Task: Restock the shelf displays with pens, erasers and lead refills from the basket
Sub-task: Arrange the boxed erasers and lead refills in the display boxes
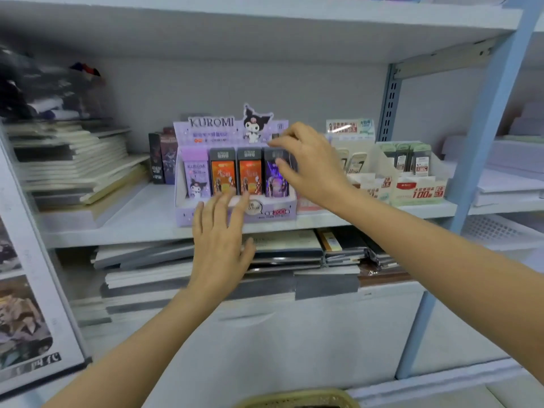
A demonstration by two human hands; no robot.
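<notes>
A purple Kuromi display box (273,209) stands on the middle shelf (141,219). It holds a row of lead refill packs: a lilac one (195,175), two orange ones (237,175) and a dark purple one (273,178) at the right end. My right hand (309,166) reaches in from the right and pinches the top of the dark purple pack between thumb and fingers. My left hand (220,240) is flat with straight fingers, and its fingertips touch the box's front lip. Only the basket's woven rim (297,397) shows at the bottom edge.
A white and green display box (418,188) of refill packs stands right of the Kuromi box. Stacked notebooks (73,166) fill the shelf's left side and the lower shelf (206,269). A blue upright post (482,136) borders the right.
</notes>
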